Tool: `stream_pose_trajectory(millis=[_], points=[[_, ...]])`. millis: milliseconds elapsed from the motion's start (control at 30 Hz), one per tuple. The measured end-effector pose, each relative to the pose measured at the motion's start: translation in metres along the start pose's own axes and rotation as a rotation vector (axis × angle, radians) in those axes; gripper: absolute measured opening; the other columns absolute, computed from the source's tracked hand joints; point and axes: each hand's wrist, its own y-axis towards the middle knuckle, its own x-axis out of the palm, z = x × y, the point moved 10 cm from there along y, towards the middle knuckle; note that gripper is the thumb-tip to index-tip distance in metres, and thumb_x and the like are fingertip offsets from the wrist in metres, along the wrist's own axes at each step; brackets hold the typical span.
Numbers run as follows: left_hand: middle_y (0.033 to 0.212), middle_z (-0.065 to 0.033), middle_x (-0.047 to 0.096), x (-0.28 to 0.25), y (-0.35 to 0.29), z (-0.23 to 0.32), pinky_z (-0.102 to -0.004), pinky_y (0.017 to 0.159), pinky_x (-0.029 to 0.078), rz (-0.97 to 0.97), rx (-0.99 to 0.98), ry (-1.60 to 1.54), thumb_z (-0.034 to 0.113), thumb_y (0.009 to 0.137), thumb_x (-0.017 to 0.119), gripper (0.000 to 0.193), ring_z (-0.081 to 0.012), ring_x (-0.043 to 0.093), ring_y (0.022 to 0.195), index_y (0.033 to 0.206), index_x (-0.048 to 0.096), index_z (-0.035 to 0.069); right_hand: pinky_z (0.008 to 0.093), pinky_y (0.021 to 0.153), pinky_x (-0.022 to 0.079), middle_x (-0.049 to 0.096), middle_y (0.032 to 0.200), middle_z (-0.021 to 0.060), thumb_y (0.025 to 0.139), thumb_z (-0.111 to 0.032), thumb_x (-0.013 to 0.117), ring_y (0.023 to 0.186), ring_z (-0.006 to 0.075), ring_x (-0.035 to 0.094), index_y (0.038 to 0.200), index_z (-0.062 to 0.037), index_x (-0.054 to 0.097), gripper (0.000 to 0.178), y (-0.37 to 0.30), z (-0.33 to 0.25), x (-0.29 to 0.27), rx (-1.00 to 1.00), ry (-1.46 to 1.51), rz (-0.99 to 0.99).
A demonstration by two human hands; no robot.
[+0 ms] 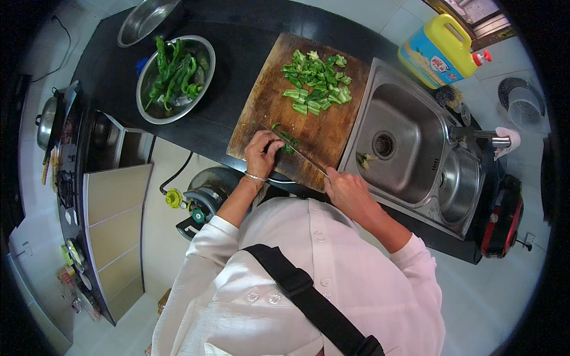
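A wooden cutting board (256,113) lies on the dark counter in front of me. My right hand (349,190) grips the handle of a kitchen knife (309,159), its blade slanting across the board's near part toward my left hand. Bent fingers of my left hand (262,153) press on a green pepper (287,141) beside the blade; part of the pepper is hidden by the hand and knife. A pile of chopped green pepper (316,83) is spread over the far half of the board. Whole green peppers (172,74) fill a steel bowl (209,56) at the left.
Right of the board is a steel sink (409,160) with scraps (363,159) near its drain and a faucet (481,137). A yellow jug (436,53) stands behind it. Another steel bowl (145,24) is at the far left. A gas cylinder (211,193) stands below the counter.
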Motion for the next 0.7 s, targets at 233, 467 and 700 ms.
stream_pose_trajectory(millis=[233, 467, 700], points=[[0.084, -0.0132, 0.064, 0.002, -0.002, 0.004, -0.0327, 0.073, 0.050, -0.040, -0.020, 0.037, 0.003, 0.073, 0.073, 0.012, -0.0291, 0.062, 0.081, 0.082, 0.065, 0.000, 0.0540, 0.059, 0.048, 0.060, 0.067, 0.0269, 0.083, -0.005, 0.049, 0.067, 0.0443, 0.062, 0.082, 0.0022, 0.051, 0.007, -0.021, 0.016, 0.005, 0.051, 0.027, -0.026], [0.082, -0.0131, 0.061, 0.004, -0.002, 0.015, -0.0307, 0.070, 0.048, -0.024, 0.023, -0.031, 0.003, 0.075, 0.073, 0.013, -0.0265, 0.060, 0.076, 0.080, 0.062, -0.003, 0.0528, 0.059, 0.048, 0.059, 0.066, 0.0279, 0.084, -0.006, 0.050, 0.065, 0.0441, 0.062, 0.081, 0.0024, 0.051, 0.009, -0.012, 0.019, 0.008, 0.032, 0.050, 0.034], [0.085, -0.0125, 0.064, 0.003, -0.001, 0.012, -0.0315, 0.072, 0.050, -0.021, 0.044, 0.014, 0.001, 0.073, 0.073, 0.012, -0.0275, 0.063, 0.081, 0.083, 0.065, 0.001, 0.0514, 0.056, 0.048, 0.058, 0.062, 0.0266, 0.083, -0.005, 0.050, 0.060, 0.0436, 0.061, 0.079, 0.0034, 0.052, 0.009, -0.015, 0.017, -0.002, 0.022, 0.038, 0.019]])
